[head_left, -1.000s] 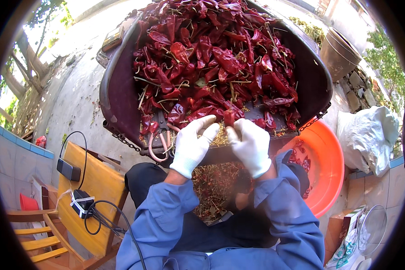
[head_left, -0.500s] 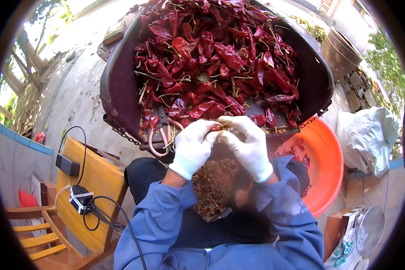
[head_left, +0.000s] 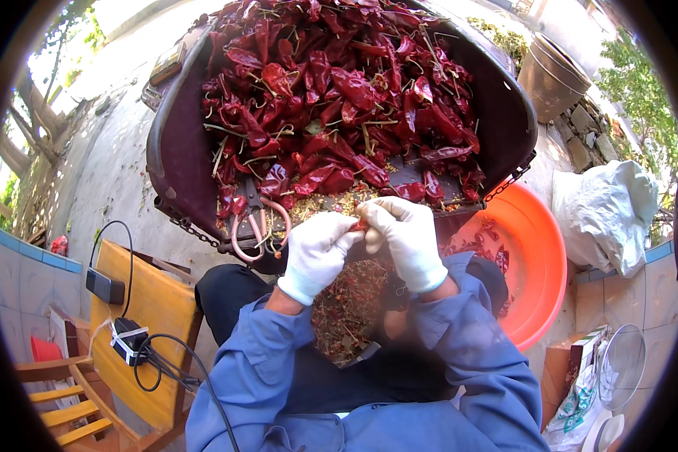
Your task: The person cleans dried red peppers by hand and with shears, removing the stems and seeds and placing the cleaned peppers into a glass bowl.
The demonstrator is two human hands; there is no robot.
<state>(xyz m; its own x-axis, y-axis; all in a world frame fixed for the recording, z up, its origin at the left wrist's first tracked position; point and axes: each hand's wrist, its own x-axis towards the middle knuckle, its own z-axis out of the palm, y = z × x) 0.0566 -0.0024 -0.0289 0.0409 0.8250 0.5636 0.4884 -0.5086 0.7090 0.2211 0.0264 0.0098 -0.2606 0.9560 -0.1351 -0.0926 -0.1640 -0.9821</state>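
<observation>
My left hand (head_left: pixel 318 252) and my right hand (head_left: pixel 408 242), both in white gloves, meet in front of the cart's near edge. Fingers of both hands are closed on a small dried red pepper (head_left: pixel 359 225), mostly covered by the gloves. Beyond them, a dark maroon cart bed (head_left: pixel 175 139) holds a heap of dried red peppers (head_left: pixel 354 90) with pale stems. Scissors (head_left: pixel 258 222) with pink handles lie at its front left, over the edge. Loose yellowish seeds (head_left: pixel 320 202) are scattered near the front.
An orange basin (head_left: pixel 546 264) with red pepper pieces stands at the right. Stems and scraps (head_left: pixel 346 309) lie between my legs. To the left are a yellow wooden chair (head_left: pixel 166 309) and black cables (head_left: pixel 196 350). A white sack (head_left: pixel 603 215) stands far right.
The view has shifted, so the cart and basin sit further left and higher. My hands have come slightly nearer to me, still together with the pepper between their fingers.
</observation>
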